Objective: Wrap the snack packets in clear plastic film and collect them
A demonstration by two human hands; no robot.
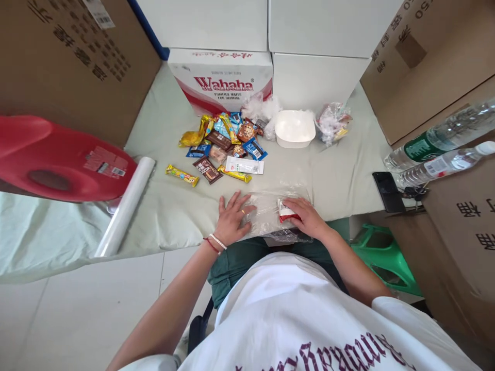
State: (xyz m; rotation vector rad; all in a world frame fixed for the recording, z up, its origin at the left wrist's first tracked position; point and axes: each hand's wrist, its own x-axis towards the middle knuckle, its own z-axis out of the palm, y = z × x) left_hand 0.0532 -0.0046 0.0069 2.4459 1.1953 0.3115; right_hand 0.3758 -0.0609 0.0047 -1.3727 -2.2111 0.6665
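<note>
My left hand [233, 217] lies flat with fingers spread on the left part of a clear plastic bag [270, 203] at the table's near edge. My right hand [305, 216] rests on the bag's right part, fingers curled over a small red and white packet [285, 209] that seems to be inside the bag. A pile of several wrapped snacks [226, 141] lies beyond the bag in the middle of the table. A white snack sachet [245, 165] and a yellow bar [181, 174] lie at the pile's near side.
A white bowl [294, 128] and crumpled clear wrappers [332, 121] sit behind the pile. A film roll [126, 206] and red jug [58, 157] lie left. Right: two water bottles [441, 141], a black phone [388, 191], a green stool [382, 257]. Cardboard boxes [222, 80] surround the table.
</note>
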